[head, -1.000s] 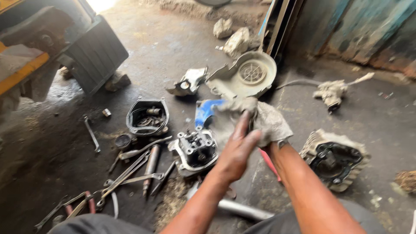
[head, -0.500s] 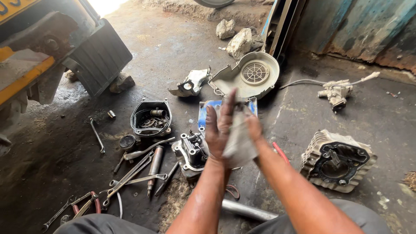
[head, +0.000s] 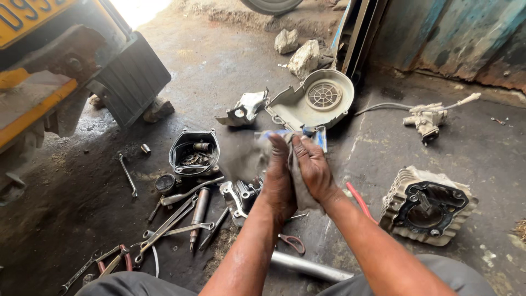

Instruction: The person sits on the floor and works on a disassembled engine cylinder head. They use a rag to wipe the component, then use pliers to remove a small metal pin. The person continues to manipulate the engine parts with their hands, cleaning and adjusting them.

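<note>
**Grey rag pressed between two hands over scattered engine parts**

Grey, oil-stained cloth is seen bunched between both hands at the middle of the head view. The rag (head: 246,156) is clamped between the palms: the left hand (head: 278,175) is closed against it from one side and the right hand (head: 313,164) is laid flat on it from the other, with fingers curled over the fabric. A loose fold is spread out to the left of the left hand, and a strip hangs down between the wrists. The rag is held in the air above the floor, not resting on anything.

Directly below the hands, a metal cylinder head (head: 241,194) is partly hidden by the left forearm. To its left, a row of spanners (head: 172,219) and a dark cylindrical tool (head: 199,211) are laid on the concrete floor (head: 230,71). A black open housing (head: 194,152) with gears inside is set beyond them. Behind the hands, a pale fan cover (head: 315,101) with a round grille is leaned near two stones (head: 298,52). On the right, a finned cylinder block (head: 427,205) is placed well apart from the hands, and a red-handled tool (head: 359,200) is seen beside the right forearm. A yellow vehicle (head: 38,66) is parked at the left edge.
</note>
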